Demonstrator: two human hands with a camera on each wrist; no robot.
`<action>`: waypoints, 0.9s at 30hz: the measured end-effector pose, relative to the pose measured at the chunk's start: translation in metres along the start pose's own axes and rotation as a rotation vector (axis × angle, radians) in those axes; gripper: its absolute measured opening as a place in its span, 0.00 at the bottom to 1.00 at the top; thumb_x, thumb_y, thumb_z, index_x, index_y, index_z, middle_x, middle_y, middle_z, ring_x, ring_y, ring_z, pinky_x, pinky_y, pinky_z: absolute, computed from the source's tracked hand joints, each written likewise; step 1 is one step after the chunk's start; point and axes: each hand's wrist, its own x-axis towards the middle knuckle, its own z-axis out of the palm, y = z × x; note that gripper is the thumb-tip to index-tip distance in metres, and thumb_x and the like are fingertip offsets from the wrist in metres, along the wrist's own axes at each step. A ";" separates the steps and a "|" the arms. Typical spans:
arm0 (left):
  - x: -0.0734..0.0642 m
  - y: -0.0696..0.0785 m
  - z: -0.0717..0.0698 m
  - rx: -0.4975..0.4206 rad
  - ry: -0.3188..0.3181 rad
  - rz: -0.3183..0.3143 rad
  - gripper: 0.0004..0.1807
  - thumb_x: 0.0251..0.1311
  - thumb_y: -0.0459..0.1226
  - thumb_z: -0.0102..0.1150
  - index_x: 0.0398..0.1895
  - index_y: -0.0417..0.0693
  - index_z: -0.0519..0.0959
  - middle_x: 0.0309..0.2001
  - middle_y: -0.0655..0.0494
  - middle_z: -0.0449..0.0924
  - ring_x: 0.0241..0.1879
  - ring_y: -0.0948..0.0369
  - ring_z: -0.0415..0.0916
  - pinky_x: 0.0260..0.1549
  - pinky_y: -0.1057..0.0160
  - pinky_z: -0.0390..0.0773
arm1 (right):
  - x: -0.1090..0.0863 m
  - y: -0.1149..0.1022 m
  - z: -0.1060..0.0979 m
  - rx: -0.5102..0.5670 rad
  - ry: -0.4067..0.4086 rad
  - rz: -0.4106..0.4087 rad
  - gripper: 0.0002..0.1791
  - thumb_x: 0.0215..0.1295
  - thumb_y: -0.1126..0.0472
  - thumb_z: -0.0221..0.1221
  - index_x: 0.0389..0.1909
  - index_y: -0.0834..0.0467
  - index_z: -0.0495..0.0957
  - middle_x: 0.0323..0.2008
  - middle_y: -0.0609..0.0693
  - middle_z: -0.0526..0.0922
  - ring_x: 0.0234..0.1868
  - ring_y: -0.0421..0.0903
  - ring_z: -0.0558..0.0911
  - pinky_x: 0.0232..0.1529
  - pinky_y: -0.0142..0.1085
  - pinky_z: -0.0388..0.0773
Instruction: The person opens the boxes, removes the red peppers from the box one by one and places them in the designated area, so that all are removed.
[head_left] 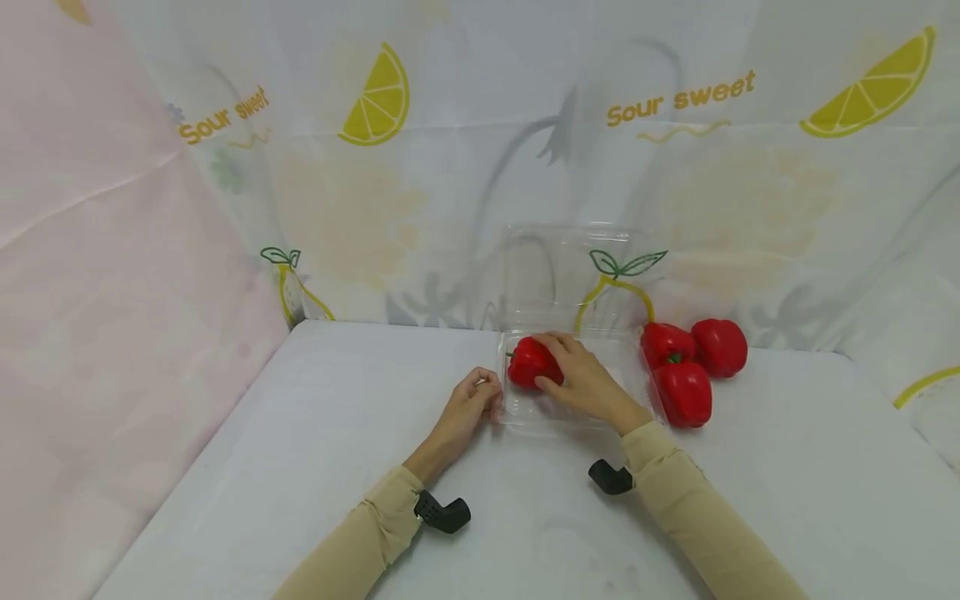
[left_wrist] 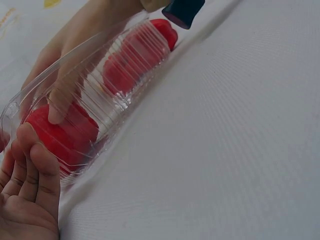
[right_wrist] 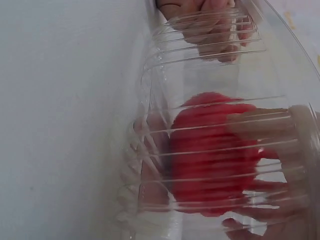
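A clear plastic clamshell box lies on the table with its lid raised at the back. Inside its left end is a red bell pepper, its green stem facing left. My right hand grips this pepper from the right, with thumb and fingers around it; the ribbed box wall partly blurs the hold in the right wrist view. At the box's left edge, my left hand pinches the rim with curled fingers. Part of that grip is hidden.
Close against the box's right side are three more red bell peppers: one at the back, one in front and one farther right. A white cloth covers the table. Behind it hangs a printed curtain.
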 end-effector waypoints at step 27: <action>-0.001 0.000 0.000 0.015 -0.014 -0.018 0.02 0.68 0.32 0.41 0.38 0.45 0.66 0.21 0.60 0.69 0.19 0.66 0.68 0.25 0.70 0.72 | -0.001 -0.004 0.006 -0.021 0.041 0.026 0.32 0.57 0.57 0.65 0.63 0.52 0.65 0.56 0.59 0.68 0.54 0.57 0.75 0.54 0.51 0.76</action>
